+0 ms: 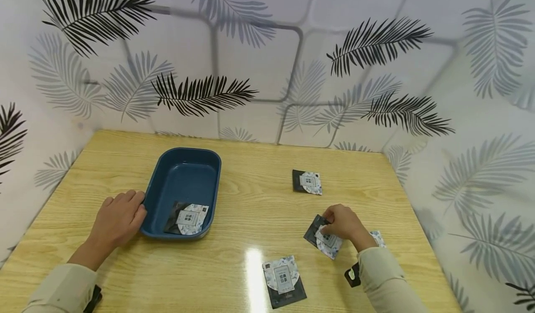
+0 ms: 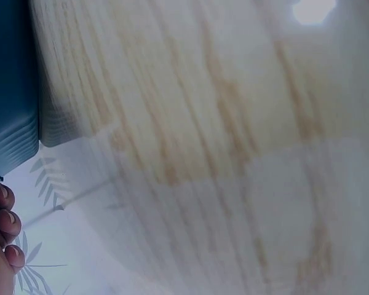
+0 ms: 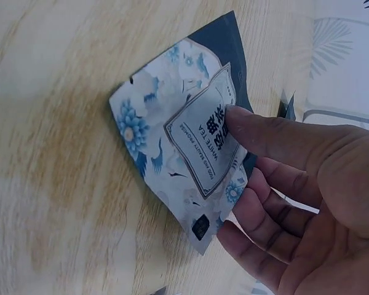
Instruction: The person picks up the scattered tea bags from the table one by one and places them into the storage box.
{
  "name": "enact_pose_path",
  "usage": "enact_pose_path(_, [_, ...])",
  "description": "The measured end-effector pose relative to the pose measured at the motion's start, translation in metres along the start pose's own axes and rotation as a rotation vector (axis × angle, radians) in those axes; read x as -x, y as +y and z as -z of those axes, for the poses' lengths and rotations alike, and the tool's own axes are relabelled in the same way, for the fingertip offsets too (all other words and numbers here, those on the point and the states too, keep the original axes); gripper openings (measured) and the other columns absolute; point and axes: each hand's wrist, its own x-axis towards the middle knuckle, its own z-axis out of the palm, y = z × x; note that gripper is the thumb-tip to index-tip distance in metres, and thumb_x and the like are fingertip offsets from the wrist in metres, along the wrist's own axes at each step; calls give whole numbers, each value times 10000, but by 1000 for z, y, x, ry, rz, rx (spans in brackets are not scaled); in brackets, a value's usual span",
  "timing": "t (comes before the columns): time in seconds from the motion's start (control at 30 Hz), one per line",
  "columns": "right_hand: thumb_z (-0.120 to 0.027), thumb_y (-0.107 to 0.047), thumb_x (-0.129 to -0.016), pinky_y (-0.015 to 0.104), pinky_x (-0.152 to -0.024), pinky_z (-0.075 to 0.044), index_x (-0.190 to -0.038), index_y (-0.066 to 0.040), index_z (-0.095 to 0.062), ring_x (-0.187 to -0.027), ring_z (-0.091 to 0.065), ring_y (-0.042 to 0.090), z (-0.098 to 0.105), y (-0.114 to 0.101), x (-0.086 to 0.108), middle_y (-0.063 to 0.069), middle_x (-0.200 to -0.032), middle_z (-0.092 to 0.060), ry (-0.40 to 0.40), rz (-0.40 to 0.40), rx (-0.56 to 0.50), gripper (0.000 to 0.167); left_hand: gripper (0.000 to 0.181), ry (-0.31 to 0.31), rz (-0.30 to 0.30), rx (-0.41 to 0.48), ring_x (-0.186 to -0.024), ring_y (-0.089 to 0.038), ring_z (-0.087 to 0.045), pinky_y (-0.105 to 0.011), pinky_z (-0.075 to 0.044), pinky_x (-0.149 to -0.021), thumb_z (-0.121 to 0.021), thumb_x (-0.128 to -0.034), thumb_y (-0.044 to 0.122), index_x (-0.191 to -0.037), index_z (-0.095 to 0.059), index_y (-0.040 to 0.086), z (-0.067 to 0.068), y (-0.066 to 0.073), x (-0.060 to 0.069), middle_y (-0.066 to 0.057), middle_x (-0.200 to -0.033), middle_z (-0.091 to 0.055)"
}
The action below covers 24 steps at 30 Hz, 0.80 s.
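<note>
A dark blue plastic tray [image 1: 185, 180] stands on the left of the table. My left hand [image 1: 119, 218] holds its left rim with curled fingers; in the left wrist view only some fingertips [image 2: 9, 222] show beside the tray's edge. One black-and-white tea sachet [image 1: 188, 218] lies inside, near the front. On the right, my right hand [image 1: 343, 222] pinches another tea sachet [image 3: 200, 132] between thumb and fingers, tilted over the wood. Its label reads "WHITE TEA" beneath a blue floral print.
Loose sachets lie on the wooden table [image 1: 251, 187]: one sachet [image 1: 307, 182] farther back, one sachet [image 1: 284, 281] near the front, and one sachet [image 1: 378, 238] partly hidden behind my right wrist. A leaf-patterned curtain [image 1: 267, 62] hangs behind the table.
</note>
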Motion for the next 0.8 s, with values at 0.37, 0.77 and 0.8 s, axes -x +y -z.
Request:
enact_pose_path(0.37, [-724,-62,-847,322,-690,-485,-899,-9,-688,-744,-593,142,-1,6,-1,90,-843,-691,7,81,-113,82,100,-19,3,-5,-657,-206,-443,-324,-230,-623,-487,-921,137,-827,-493,104,2,0,-1,-19,-728,-438])
enact_pose_path(0.77, [-573,-2,-942,265,-597,-499,-1029,111,-642,-704,-553,96,1,-2,-1,76,-832,-656,-73,-36,-452,158,113,11,-7,0,-648,-202,-437,-325,-240,-624,-486,-921,137,-811,-491,110,1,0,1,-13,-715,-432])
enact_pose_path(0.8, [-571,-8,-946,272,-612,-513,-1049,113,-637,-715,-564,95,2,-4,-1,76,-848,-661,-71,-58,-476,172,114,10,-6,0,-647,-201,-436,-324,-237,-624,-485,-921,137,-810,-490,111,0,0,1,-12,-714,-430])
